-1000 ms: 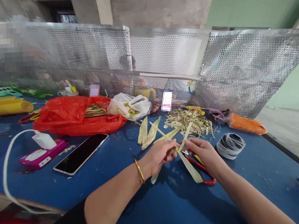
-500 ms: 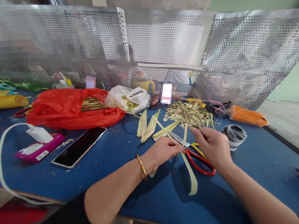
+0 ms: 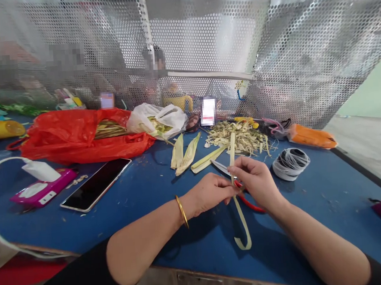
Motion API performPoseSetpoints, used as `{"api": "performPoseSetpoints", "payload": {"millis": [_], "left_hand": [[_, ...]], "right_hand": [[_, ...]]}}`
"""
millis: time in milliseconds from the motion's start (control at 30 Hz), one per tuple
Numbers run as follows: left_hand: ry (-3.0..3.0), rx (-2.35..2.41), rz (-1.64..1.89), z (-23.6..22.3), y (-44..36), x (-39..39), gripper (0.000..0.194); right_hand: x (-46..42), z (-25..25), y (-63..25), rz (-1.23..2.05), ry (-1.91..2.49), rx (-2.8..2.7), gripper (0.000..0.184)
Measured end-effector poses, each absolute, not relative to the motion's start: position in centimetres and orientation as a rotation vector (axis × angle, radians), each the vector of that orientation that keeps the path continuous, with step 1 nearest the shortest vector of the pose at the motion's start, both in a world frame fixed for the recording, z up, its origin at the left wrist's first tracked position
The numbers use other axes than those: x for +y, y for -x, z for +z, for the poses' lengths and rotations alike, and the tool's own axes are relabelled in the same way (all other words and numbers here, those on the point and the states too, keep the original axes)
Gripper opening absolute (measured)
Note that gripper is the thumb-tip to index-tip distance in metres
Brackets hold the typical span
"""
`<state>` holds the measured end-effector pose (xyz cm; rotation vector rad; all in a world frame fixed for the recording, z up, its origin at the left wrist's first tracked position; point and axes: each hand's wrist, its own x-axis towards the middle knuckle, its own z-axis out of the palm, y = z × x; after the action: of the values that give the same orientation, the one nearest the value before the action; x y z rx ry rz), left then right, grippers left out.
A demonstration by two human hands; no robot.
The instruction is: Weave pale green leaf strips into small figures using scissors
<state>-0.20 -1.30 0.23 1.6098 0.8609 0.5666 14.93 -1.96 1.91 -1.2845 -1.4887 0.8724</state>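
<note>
Between my two hands runs a narrow pale strip point(image 3: 243, 221) that looks like corn husk. One end stands up above my fingers, and the other hangs down and curls over the table. My left hand point(image 3: 209, 193), with a gold bangle at the wrist, pinches it near the middle. Close beside it, the thumb and fingers of my right hand point(image 3: 257, 179) pinch the same strip slightly higher. Red-handled scissors point(image 3: 252, 205) lie beneath my hands, partly hidden. Beyond them, pale husk leaves point(image 3: 189, 154) rest on the blue table point(image 3: 203, 253).
A heap of husk scraps point(image 3: 242, 139) lies at the back. To the right are a spool of grey cord point(image 3: 290, 165) and an orange packet point(image 3: 312, 136). Leftward sit a phone point(image 3: 96, 185), a purple power strip point(image 3: 43, 190) and a red bag point(image 3: 61, 137). Perforated metal screens point(image 3: 200, 38) stand behind.
My right hand has come in to the left and now pinches the strip beside my left hand. A second strip that slanted up-left no longer shows. The view has shifted slightly.
</note>
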Motion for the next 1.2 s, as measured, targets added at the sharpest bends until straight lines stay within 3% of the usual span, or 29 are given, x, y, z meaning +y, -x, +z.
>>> {"api": "performPoseSetpoints", "payload": {"millis": [300, 467, 633, 767, 900, 1033, 1200], "left_hand": [[-1.589, 0.766, 0.525, 0.7, 0.4, -1.5, 0.038], [-1.425, 0.778, 0.565, 1.1, 0.6, -1.2, 0.029], [-1.175, 0.833, 0.736, 1.3, 1.0, 0.0, 0.035], [-1.106, 0.832, 0.826, 1.4, 1.1, 0.5, 0.045], [-1.179, 0.831, 0.774, 1.3, 0.9, 0.1, 0.037], [-1.238, 0.87, 0.707, 1.1, 0.6, -0.5, 0.029], [-1.152, 0.878, 0.72, 1.0, 0.3, -0.5, 0.028]], "right_hand": [[-2.3, 1.6, -14.5, 0.579, 1.334, -1.494, 0.022], [-1.1, 1.4, -15.5, 0.666, 1.347, -1.61, 0.024], [0.2, 2.1, -17.5, 0.317, 1.466, -1.468, 0.036], [-0.1, 2.3, -17.2, 0.84, 1.486, -1.371, 0.05], [-0.9, 1.8, -15.9, 1.306, 1.275, -1.301, 0.045], [-1.1, 1.3, -15.3, 1.27, 1.189, -1.195, 0.041], [-0.4, 0.8, -15.9, 0.985, 1.33, -1.304, 0.04]]}}
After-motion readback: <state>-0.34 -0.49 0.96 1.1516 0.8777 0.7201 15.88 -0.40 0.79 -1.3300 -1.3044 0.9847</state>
